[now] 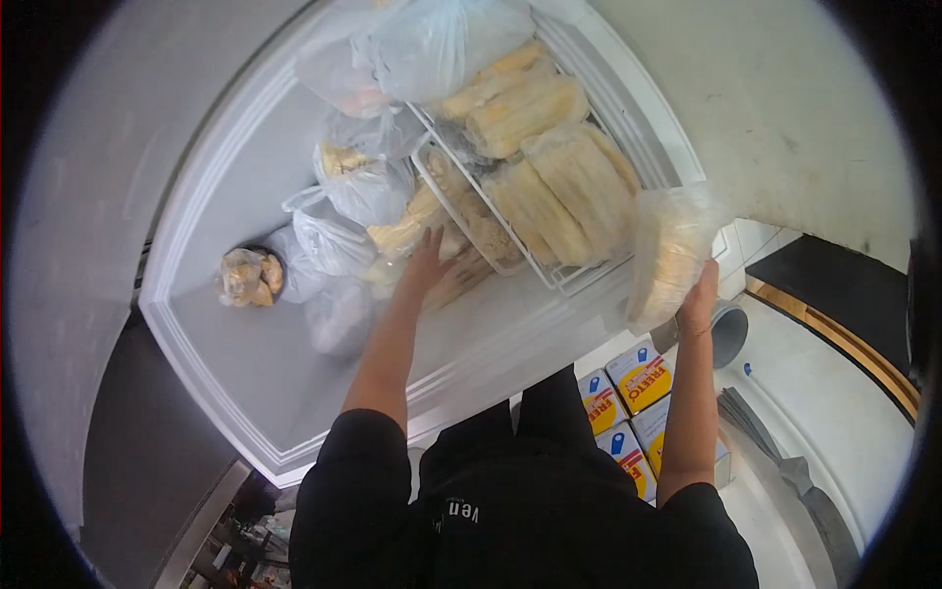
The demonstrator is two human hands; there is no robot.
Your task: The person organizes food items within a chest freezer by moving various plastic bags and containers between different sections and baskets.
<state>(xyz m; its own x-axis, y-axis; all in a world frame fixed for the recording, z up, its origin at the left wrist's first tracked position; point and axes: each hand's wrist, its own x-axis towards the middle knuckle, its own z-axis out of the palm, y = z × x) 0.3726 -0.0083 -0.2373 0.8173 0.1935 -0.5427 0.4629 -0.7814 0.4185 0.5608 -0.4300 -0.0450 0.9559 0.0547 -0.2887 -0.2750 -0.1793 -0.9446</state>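
A chest freezer [243, 375] stands before me, loaded with bagged food. My right hand [699, 298] grips a clear plastic bag of pale yellow food [666, 258] at the freezer's right rim. My left hand [432, 266] reaches inside with its fingers apart and nothing visible in it. Below its fingers lies a brownish wrapped pack [467, 276]; whether they touch is unclear. Just beyond is a white-rimmed container of crumbly pale food [486, 228]. To its right, a white wire basket [482, 195] holds several plastic-wrapped pale yellow packs [581, 191].
Knotted white bags [335, 239] line the freezer's middle. A dark round container with bagged food [250, 278] sits at the left. Large white bags [449, 51] fill the far end. Printed cartons [640, 379] and a grey pipe or bucket [730, 335] are on the right, outside the freezer.
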